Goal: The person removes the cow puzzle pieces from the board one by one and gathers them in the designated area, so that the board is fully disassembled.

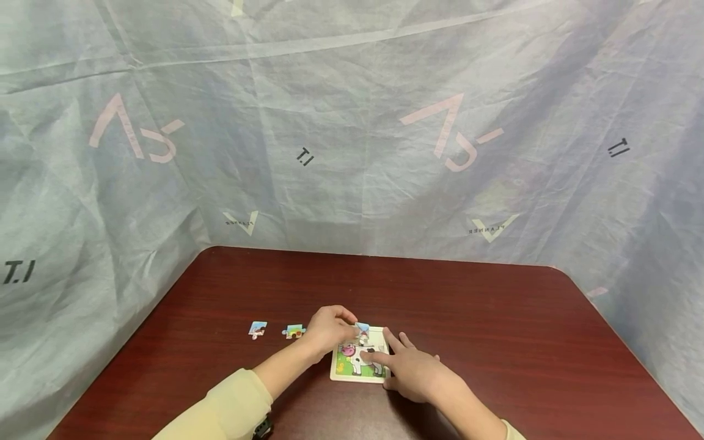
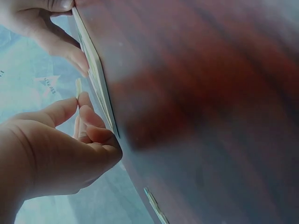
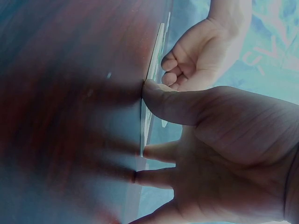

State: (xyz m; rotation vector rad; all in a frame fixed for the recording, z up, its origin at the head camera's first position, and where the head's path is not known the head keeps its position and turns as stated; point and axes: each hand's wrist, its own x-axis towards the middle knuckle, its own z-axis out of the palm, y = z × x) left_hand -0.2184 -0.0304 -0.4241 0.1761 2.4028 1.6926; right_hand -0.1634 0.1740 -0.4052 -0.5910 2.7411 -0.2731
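Observation:
A jigsaw puzzle tray (image 1: 360, 379) with a pale rim and a cow picture lies on the table near its front. Its upper right part shows bare backing. My left hand (image 1: 330, 333) pinches a jigsaw piece (image 1: 362, 328) over the tray's upper part; the left wrist view shows this piece (image 2: 78, 87) edge-on between thumb and fingertip, raised above the tray. My right hand (image 1: 415, 370) rests at the tray's right side with spread, fairly straight fingers. Its index finger lies across the cow, and its thumb (image 3: 159, 95) touches the near edge.
Two loose jigsaw pieces lie left of the tray: a blue-topped piece (image 1: 257, 330) farther out and a green-yellow piece (image 1: 294, 331) close to the left wrist. The dark red table (image 1: 467, 299) extends around them. Grey printed sheeting (image 1: 352, 122) hangs behind and at both sides.

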